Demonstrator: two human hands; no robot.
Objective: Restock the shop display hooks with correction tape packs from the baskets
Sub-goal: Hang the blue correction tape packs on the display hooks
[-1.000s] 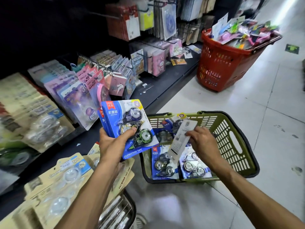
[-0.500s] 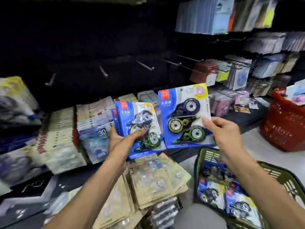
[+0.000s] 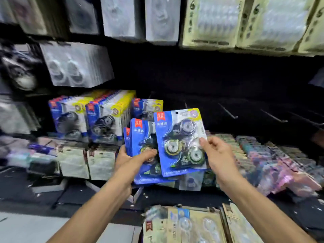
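A: Which step is this?

B: I'd say the hanging step. The right hand point(image 3: 219, 155) pinches one pack point(image 3: 180, 142) by its right edge, thumb on the front and fingers behind, and holds it up facing the display wall. The left hand point(image 3: 135, 158) grips a small stack point(image 3: 142, 137) of the same blue packs, thumb across the front. The single pack overlaps the stack's right side.

A: Where would it go?

B: Probably on a hook point(image 3: 228, 112) just up and right of it; several bare ones jut from the dark wall there. Left of the hands, full rows point(image 3: 91, 116) of the same blue packs already hang, and one more pack shows just behind the stack.

A: What does the next move call for?

B: Lining the small hole point(image 3: 176, 112) at the pack's top edge with the hook's tip, then sliding the card back. The pack leans slightly left, so it likely needs levelling first. A one-edge pinch lets the card swing, which could make it miss the tip.

A: And the arms?

B: Both forearms reach forward and up from the lower corners, bare, hands close together at mid-height. The baskets are out of view.

A: Anything below?

B: Tan packs point(image 3: 192, 225) lie near the shelf's front edge; blur hides their details.
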